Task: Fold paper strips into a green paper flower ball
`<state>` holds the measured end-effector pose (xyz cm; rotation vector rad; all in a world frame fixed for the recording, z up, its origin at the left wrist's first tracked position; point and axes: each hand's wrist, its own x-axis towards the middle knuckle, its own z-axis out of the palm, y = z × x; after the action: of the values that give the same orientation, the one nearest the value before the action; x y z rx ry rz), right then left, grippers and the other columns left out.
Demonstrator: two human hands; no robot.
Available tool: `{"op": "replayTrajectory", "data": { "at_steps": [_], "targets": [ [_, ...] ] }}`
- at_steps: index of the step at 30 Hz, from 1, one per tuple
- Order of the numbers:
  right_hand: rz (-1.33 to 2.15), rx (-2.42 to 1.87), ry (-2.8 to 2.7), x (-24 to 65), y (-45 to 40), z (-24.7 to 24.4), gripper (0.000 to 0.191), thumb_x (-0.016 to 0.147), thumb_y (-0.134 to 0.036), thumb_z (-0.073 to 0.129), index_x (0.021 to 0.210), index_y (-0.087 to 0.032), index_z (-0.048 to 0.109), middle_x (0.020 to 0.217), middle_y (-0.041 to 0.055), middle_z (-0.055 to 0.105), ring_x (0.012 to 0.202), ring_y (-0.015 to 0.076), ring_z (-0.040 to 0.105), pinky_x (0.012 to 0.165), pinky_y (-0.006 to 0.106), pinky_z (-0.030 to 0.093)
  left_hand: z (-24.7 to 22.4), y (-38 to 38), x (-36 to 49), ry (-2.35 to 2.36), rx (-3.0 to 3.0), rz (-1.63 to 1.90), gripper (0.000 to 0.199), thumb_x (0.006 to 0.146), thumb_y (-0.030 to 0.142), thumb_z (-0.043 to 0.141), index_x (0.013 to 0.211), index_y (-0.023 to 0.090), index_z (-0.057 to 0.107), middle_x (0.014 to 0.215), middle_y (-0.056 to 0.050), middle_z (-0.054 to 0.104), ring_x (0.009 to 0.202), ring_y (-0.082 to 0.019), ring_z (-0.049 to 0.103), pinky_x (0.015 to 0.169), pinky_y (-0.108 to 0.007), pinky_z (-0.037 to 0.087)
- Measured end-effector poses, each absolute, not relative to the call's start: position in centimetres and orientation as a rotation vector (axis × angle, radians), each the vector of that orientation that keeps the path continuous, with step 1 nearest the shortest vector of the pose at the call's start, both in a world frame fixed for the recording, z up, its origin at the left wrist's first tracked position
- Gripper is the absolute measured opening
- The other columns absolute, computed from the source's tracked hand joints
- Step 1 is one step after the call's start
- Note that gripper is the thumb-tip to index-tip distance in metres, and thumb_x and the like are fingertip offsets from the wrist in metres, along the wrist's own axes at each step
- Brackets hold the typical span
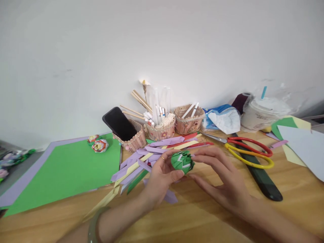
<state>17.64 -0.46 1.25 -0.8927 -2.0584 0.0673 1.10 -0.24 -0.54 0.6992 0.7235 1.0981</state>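
A small round folded-paper piece (181, 161), green with white zigzag patches, sits in my left hand (163, 180). The thumb presses its lower front and the other fingers go behind it, partly hidden. My right hand (222, 180) is at the piece's right side, its thumb and fingers spread apart. The fingertips are close to the green points; whether they touch cannot be made out. Behind and left of my hands lies a loose pile of paper strips (134, 165) in purple, yellow, red and green.
Scissors (249, 152) with red and yellow handles lie across a dark flat bar (263, 182) at right. Decorated baskets (188, 121) hold pens, sticks and a phone (119, 123). Green sheets (68, 172) bear paper flowers (99, 145). A lidded cup (265, 113) stands back right.
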Motion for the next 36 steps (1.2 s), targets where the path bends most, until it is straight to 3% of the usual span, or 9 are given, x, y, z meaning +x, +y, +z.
{"op": "replayTrajectory", "data": {
  "at_steps": [5,15,22,29,36],
  "targets": [
    [0.09,-0.919,-2.045,17.49,-0.62,1.37,0.017,0.077,-0.016,0.061,0.092,-0.023,0.056,0.087,0.005,0.06,0.082,0.0179,0.059,0.068,0.03,0.052,-0.78,-0.11,1.27,0.705,0.741,1.156,0.052,0.051,0.018,0.08,0.097,0.02,0.055,0.096,-0.002,0.063,0.094,-0.017,0.057,0.081,-0.029,0.044],
    [0.4,-0.982,-2.069,17.64,-0.12,2.14,0.006,0.079,-0.018,0.059,0.074,-0.022,0.057,0.086,0.0053,0.056,0.084,0.0187,0.054,0.07,0.032,0.049,-1.27,0.1,1.01,0.711,0.915,1.15,0.046,0.057,0.016,0.076,0.097,0.021,0.055,0.094,-0.002,0.063,0.09,-0.017,0.057,0.077,-0.029,0.044],
    [0.4,-1.025,-2.116,17.7,-0.04,1.94,0.01,0.077,-0.012,0.059,0.084,-0.019,0.058,0.089,0.0067,0.053,0.085,0.0198,0.051,0.071,0.034,0.047,-1.13,0.07,0.92,0.75,0.982,1.14,0.046,0.057,0.015,0.076,0.096,0.021,0.053,0.097,-0.003,0.063,0.093,-0.018,0.058,0.079,-0.031,0.044],
    [0.333,-1.001,-2.132,17.65,-0.13,1.74,0.007,0.077,-0.012,0.059,0.077,-0.019,0.057,0.087,0.0067,0.054,0.082,0.0191,0.052,0.068,0.032,0.046,-0.91,-0.02,1.1,0.8,0.932,1.169,0.045,0.057,0.014,0.076,0.096,0.02,0.053,0.094,-0.002,0.064,0.092,-0.018,0.059,0.08,-0.03,0.044],
    [0.573,-1.062,-2.132,17.98,-0.16,1.92,0.006,0.078,-0.013,0.058,0.076,-0.019,0.057,0.077,0.0027,0.058,0.069,0.0139,0.053,0.059,0.025,0.044,-0.71,0.0,1.04,0.821,0.948,1.148,0.045,0.055,0.014,0.076,0.094,0.02,0.054,0.094,-0.003,0.064,0.093,-0.019,0.058,0.081,-0.031,0.044]
  ]
}}
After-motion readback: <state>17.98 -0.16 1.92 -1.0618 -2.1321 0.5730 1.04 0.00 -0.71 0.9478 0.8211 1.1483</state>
